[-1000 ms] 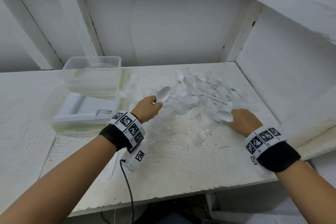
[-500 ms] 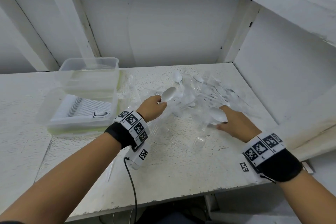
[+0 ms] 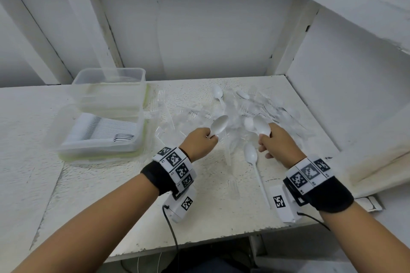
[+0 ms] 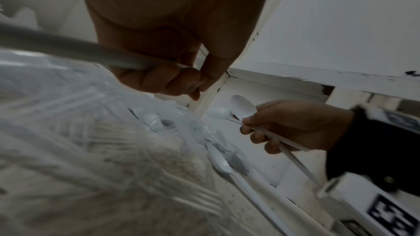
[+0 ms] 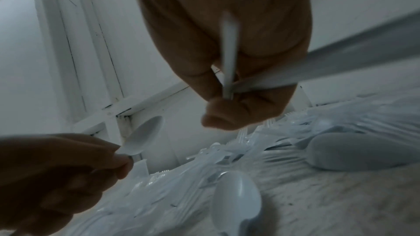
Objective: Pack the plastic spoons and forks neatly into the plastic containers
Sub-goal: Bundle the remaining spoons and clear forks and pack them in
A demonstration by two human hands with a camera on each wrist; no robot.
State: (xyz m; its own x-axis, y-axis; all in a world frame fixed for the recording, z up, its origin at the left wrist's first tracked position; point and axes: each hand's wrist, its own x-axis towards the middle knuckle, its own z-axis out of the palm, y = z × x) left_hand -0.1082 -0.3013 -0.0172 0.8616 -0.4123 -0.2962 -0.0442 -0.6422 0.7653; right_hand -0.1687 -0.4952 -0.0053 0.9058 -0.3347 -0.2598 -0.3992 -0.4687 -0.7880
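left hand (image 3: pixel 200 143): fingers curled round the handle of one white spoon (image 3: pixel 219 125), bowl sticking up and away past the thumb; handle runs back under the wrist in the left wrist view.
right hand (image 3: pixel 280 145): clamped on two white spoons (image 3: pixel 258 126), bowls side by side above the knuckles; right wrist view shows two handles crossing inside the fist.
hands, relation: both held above the table, near each other, not touching; each over the near edge of the pile.
pile (image 3: pixel 250 108): loose clear forks and white spoons, tangled, spread over the back right part of the table; count cannot be told.
loose spoon (image 3: pixel 253 162): lies flat on the table just in front of the right hand, bowl toward the pile, handle pointing toward the person.
clear fork (image 3: pixel 233 186): lies alone near that spoon's handle, faint against the table.
lower container (image 3: pixel 142 131): clear, on the table at left, holds a neat row of forks (image 3: pixel 104 127) stacked on edge.
upper container (image 3: pixel 108 86): clear tub resting on the back part of the lower one; contents unclear.
table (image 3: pixel 111 217): white, rough painted top, set in a white corner.
wrist bands: black straps with black-and-white square markers on both wrists, a cable hanging from each.
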